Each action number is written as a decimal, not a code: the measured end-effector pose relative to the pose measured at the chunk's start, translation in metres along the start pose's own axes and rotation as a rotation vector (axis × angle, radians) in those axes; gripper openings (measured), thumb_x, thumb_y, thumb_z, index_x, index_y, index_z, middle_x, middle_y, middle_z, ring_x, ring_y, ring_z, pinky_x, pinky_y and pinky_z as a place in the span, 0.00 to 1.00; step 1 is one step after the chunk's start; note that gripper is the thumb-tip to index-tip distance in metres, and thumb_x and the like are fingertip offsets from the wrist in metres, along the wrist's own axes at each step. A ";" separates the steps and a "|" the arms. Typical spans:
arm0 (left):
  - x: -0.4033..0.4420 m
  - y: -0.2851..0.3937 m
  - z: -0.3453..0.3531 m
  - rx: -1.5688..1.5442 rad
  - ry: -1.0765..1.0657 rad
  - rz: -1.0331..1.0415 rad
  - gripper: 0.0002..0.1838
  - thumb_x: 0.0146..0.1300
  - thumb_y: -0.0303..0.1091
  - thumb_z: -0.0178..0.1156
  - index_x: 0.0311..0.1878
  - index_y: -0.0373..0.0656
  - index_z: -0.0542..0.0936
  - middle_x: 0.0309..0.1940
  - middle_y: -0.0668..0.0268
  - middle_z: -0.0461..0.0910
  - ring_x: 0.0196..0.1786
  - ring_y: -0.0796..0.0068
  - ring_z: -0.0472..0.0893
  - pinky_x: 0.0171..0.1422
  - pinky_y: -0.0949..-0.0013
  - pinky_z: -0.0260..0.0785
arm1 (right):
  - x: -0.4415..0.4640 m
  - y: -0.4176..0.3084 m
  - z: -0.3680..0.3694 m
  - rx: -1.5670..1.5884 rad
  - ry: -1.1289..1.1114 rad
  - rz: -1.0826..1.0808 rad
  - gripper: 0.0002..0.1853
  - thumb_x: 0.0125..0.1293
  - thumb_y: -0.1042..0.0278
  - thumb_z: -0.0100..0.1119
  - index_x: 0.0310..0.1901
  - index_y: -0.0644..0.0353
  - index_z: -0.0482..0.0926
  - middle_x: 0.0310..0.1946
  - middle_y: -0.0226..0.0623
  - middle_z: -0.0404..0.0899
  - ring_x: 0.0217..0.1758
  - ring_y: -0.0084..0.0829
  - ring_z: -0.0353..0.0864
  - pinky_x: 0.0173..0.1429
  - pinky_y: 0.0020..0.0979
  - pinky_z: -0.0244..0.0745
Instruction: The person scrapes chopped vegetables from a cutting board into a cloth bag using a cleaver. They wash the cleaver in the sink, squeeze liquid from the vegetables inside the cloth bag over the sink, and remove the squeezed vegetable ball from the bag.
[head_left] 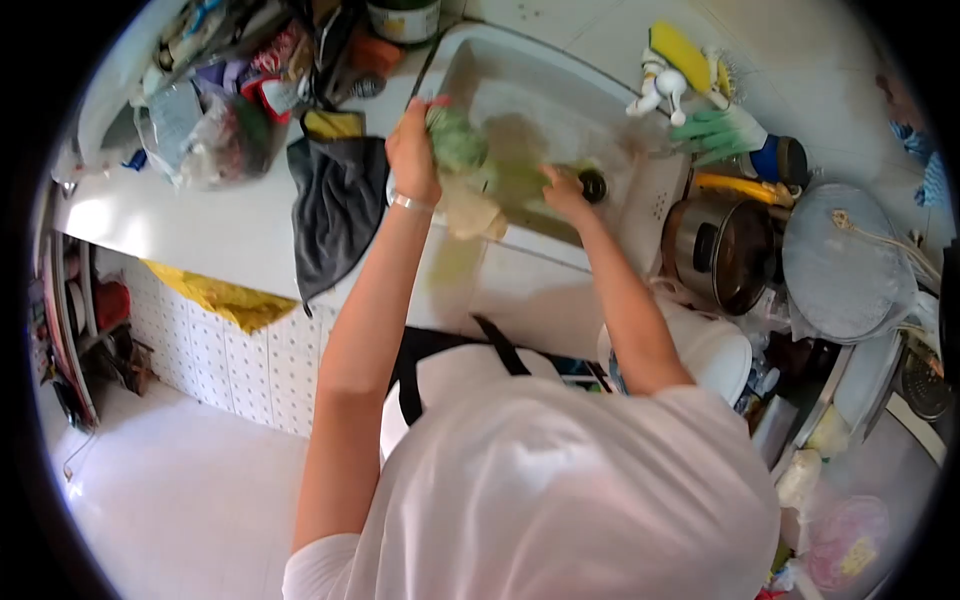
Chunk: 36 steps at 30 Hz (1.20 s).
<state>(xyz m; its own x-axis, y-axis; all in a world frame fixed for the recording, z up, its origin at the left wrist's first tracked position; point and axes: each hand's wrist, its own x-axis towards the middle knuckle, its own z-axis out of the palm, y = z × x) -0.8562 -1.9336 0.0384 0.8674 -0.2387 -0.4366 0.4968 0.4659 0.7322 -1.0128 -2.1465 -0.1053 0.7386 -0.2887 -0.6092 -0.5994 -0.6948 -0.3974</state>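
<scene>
My left hand (412,155) is closed on the top of a clear bag with green contents (456,140), raised over the left edge of the sink (510,85). Just below the bag lies a pale, cream-coloured thing (468,208) at the sink's front rim; I cannot make out what it is. Inside the sink, my right hand (565,192) has its index finger stretched out, close to the dark round drain (592,184). Its other fingers are hard to make out. The sink floor near the drain looks greenish and wet.
Left of the sink, a dark grey cloth (340,205) hangs over the counter (230,215), near piled bags. A lidded pot (718,250), a green-white glove (720,132), a yellow sponge (680,55) and a large round lid (840,260) are on the right.
</scene>
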 end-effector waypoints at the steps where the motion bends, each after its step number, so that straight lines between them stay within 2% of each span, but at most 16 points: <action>1: 0.000 0.007 -0.005 -0.017 -0.009 -0.057 0.22 0.68 0.44 0.49 0.42 0.33 0.82 0.31 0.63 0.80 0.32 0.74 0.78 0.41 0.72 0.72 | -0.014 -0.032 -0.029 0.024 0.138 0.104 0.27 0.64 0.61 0.52 0.65 0.55 0.64 0.70 0.49 0.53 0.73 0.53 0.51 0.75 0.43 0.44; 3: 0.005 0.006 -0.024 -0.135 -0.044 -0.182 0.23 0.68 0.46 0.46 0.45 0.33 0.80 0.34 0.62 0.80 0.36 0.70 0.79 0.44 0.68 0.73 | -0.044 -0.083 -0.078 0.295 0.307 -0.085 0.24 0.64 0.63 0.50 0.62 0.57 0.67 0.69 0.49 0.55 0.72 0.53 0.51 0.73 0.40 0.50; 5: 0.010 0.006 -0.034 -0.182 -0.073 -0.217 0.23 0.69 0.46 0.45 0.46 0.34 0.79 0.35 0.62 0.80 0.37 0.68 0.79 0.45 0.67 0.73 | -0.078 -0.132 -0.120 0.328 0.673 -0.412 0.23 0.64 0.63 0.49 0.61 0.57 0.68 0.68 0.50 0.55 0.72 0.54 0.52 0.70 0.38 0.55; 8: 0.005 0.011 -0.048 -0.362 -0.171 -0.323 0.23 0.69 0.47 0.44 0.48 0.36 0.77 0.36 0.63 0.78 0.39 0.66 0.78 0.48 0.64 0.72 | -0.032 -0.110 -0.085 0.672 0.790 -0.618 0.20 0.64 0.63 0.50 0.57 0.57 0.70 0.64 0.49 0.62 0.70 0.54 0.54 0.66 0.39 0.60; 9: -0.003 0.018 -0.051 -0.384 -0.191 -0.360 0.22 0.69 0.48 0.44 0.48 0.38 0.77 0.36 0.63 0.78 0.40 0.66 0.77 0.49 0.63 0.72 | -0.010 -0.085 -0.065 0.033 0.623 -0.355 0.17 0.61 0.69 0.52 0.53 0.56 0.72 0.58 0.46 0.69 0.65 0.53 0.61 0.63 0.41 0.62; 10: -0.007 0.025 -0.052 -0.408 -0.218 -0.387 0.22 0.69 0.48 0.44 0.49 0.40 0.76 0.37 0.63 0.78 0.41 0.65 0.77 0.49 0.63 0.72 | -0.014 -0.075 -0.037 0.046 0.622 -0.351 0.17 0.61 0.69 0.52 0.53 0.56 0.72 0.58 0.46 0.69 0.65 0.53 0.61 0.63 0.41 0.62; 12: -0.016 0.044 -0.057 -0.367 -0.160 -0.340 0.21 0.68 0.48 0.44 0.50 0.42 0.76 0.40 0.63 0.78 0.43 0.65 0.77 0.51 0.61 0.72 | -0.028 -0.087 -0.013 -0.219 0.577 0.009 0.19 0.58 0.75 0.51 0.52 0.51 0.73 0.54 0.43 0.71 0.61 0.48 0.66 0.63 0.43 0.62; 16: -0.021 0.069 -0.098 -0.392 -0.212 -0.228 0.22 0.67 0.48 0.44 0.53 0.42 0.75 0.42 0.62 0.79 0.45 0.62 0.78 0.51 0.59 0.72 | -0.032 -0.178 0.031 0.255 0.733 -0.604 0.17 0.56 0.73 0.52 0.48 0.52 0.75 0.52 0.44 0.71 0.58 0.47 0.67 0.61 0.44 0.63; 18: -0.033 0.086 -0.113 -0.337 -0.144 -0.140 0.23 0.66 0.48 0.45 0.54 0.42 0.74 0.44 0.60 0.79 0.46 0.61 0.78 0.52 0.57 0.73 | -0.017 -0.237 0.073 0.950 0.428 -0.502 0.14 0.54 0.67 0.57 0.44 0.57 0.78 0.52 0.48 0.71 0.56 0.53 0.69 0.59 0.48 0.64; 20: -0.038 0.100 -0.150 -0.336 -0.281 -0.064 0.25 0.66 0.49 0.46 0.58 0.42 0.72 0.45 0.59 0.79 0.46 0.60 0.78 0.53 0.56 0.73 | 0.001 -0.281 0.103 0.058 0.574 -0.848 0.22 0.55 0.58 0.61 0.52 0.54 0.76 0.60 0.52 0.65 0.63 0.55 0.63 0.63 0.53 0.59; 22: -0.040 0.114 -0.192 -0.256 -0.345 0.001 0.32 0.66 0.52 0.44 0.69 0.43 0.61 0.54 0.56 0.74 0.54 0.58 0.76 0.58 0.55 0.71 | -0.003 -0.315 0.130 -0.025 0.686 -0.840 0.26 0.55 0.55 0.61 0.57 0.51 0.72 0.64 0.53 0.59 0.67 0.57 0.57 0.65 0.56 0.55; 24: -0.047 0.127 -0.210 0.158 -0.096 0.178 0.32 0.67 0.52 0.42 0.69 0.44 0.61 0.57 0.56 0.72 0.58 0.58 0.74 0.61 0.55 0.69 | -0.008 -0.331 0.142 -0.165 0.749 -0.791 0.43 0.50 0.46 0.67 0.68 0.42 0.60 0.72 0.51 0.42 0.74 0.59 0.38 0.68 0.65 0.41; 26: -0.064 0.135 -0.215 0.156 0.032 0.156 0.31 0.67 0.52 0.41 0.69 0.44 0.61 0.58 0.56 0.72 0.59 0.58 0.73 0.62 0.55 0.68 | -0.035 -0.323 0.134 -0.431 0.279 -0.525 0.55 0.40 0.39 0.71 0.71 0.36 0.53 0.72 0.49 0.43 0.75 0.57 0.39 0.69 0.68 0.37; 29: -0.069 0.137 -0.242 0.069 0.096 0.066 0.28 0.67 0.49 0.43 0.67 0.46 0.66 0.52 0.59 0.75 0.52 0.60 0.76 0.57 0.58 0.71 | -0.057 -0.283 0.154 -0.197 0.396 -0.619 0.65 0.31 0.34 0.72 0.73 0.37 0.47 0.72 0.49 0.47 0.74 0.56 0.42 0.67 0.70 0.41; 31: -0.071 0.137 -0.252 0.085 0.151 0.045 0.28 0.67 0.49 0.43 0.66 0.47 0.67 0.51 0.60 0.76 0.50 0.61 0.77 0.55 0.59 0.73 | -0.082 -0.250 0.161 -0.284 0.393 -0.572 0.63 0.32 0.31 0.70 0.72 0.35 0.49 0.71 0.45 0.50 0.75 0.52 0.45 0.66 0.70 0.40; 36: -0.065 0.131 -0.292 -0.107 -0.013 -0.138 0.26 0.66 0.48 0.45 0.64 0.47 0.69 0.49 0.61 0.76 0.48 0.63 0.77 0.52 0.60 0.74 | -0.160 -0.143 0.139 -0.376 0.312 -0.374 0.51 0.47 0.26 0.57 0.72 0.32 0.51 0.69 0.45 0.55 0.72 0.49 0.52 0.68 0.67 0.40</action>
<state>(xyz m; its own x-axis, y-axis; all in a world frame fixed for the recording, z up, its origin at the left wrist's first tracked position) -0.8559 -1.6080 0.0099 0.7917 -0.3175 -0.5219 0.6061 0.5157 0.6056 -1.0885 -1.9096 -0.0461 0.9673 -0.1206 -0.2231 -0.1747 -0.9545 -0.2417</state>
